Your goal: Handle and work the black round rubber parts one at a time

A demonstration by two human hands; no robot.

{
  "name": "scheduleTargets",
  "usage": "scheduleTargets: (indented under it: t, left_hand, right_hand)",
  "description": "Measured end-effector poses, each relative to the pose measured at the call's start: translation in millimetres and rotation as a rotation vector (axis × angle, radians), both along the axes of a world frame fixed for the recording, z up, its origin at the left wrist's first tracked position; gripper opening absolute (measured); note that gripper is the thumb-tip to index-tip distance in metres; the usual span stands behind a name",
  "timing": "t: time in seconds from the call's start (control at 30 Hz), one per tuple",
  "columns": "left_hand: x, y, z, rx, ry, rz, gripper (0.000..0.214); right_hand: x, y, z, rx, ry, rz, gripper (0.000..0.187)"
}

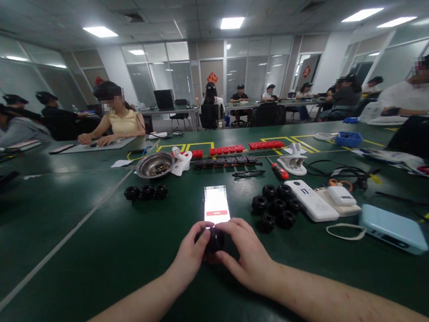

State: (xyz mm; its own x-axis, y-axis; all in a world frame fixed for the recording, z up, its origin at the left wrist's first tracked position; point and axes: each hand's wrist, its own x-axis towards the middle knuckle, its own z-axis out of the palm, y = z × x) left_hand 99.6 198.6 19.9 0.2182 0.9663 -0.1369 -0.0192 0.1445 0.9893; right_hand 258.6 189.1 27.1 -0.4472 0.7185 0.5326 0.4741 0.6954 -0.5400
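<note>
both hands, left (191,256) and right (247,256), closed around a small, mostly hidden black part (214,241).

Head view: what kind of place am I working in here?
Probably an office-like assembly workroom: a long dark green table holds small black round parts, red plastic strips and a red-handled screwdriver, while other people sit at similar tables under ceiling light panels.

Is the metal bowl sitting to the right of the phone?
No. The metal bowl sits up and to the left of the lit phone, beyond the three black parts.
</note>
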Motion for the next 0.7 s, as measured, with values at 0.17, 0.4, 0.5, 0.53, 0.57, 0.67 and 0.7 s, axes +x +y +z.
scheduleTargets:
  t: [0.17, 0.4, 0.5, 0.53, 0.57, 0.67, 0.7]
  left_hand:
    - [0.7, 0.1, 1.6, 0.009, 0.028, 0.021, 0.041]
    - [-0.3, -3.3, 0.9, 0.142, 0.098, 0.047, 0.037]
    - [-0.1, -1.5, 0.3, 0.079, 0.054, 0.022, 0.038]
    - [0.0, -1.1, 0.6, 0.059, 0.045, 0.022, 0.038]
    - [0.0, -0.8, 1.1, 0.046, 0.041, 0.029, 0.037]
    - [-0.1, -1.6, 2.8, 0.055, 0.049, 0.067, 0.037]
    - [-0.2, -2.1, 3.0, 0.072, 0.052, 0.075, 0.038]
  right_hand:
    - [-0.2, -0.9, 2.2, 0.036, -0.021, 0.035, 0.053]
    - [0.2, 1.7, -4.5, -0.005, 0.007, -0.097, 0.043]
    - [0.3, 1.1, -1.4, 0.048, 0.011, 0.000, 0.041]
    - [0.2, 0.7, -0.3, 0.055, 0.007, 0.020, 0.043]
    - [0.1, 0.2, 0.4, 0.057, 0.005, 0.022, 0.045]
    - [-0.4, -0.1, -0.4, 0.018, 0.002, -0.040, 0.051]
    - [-0.5, 0.2, -1.5, -0.006, 0.002, -0.067, 0.051]
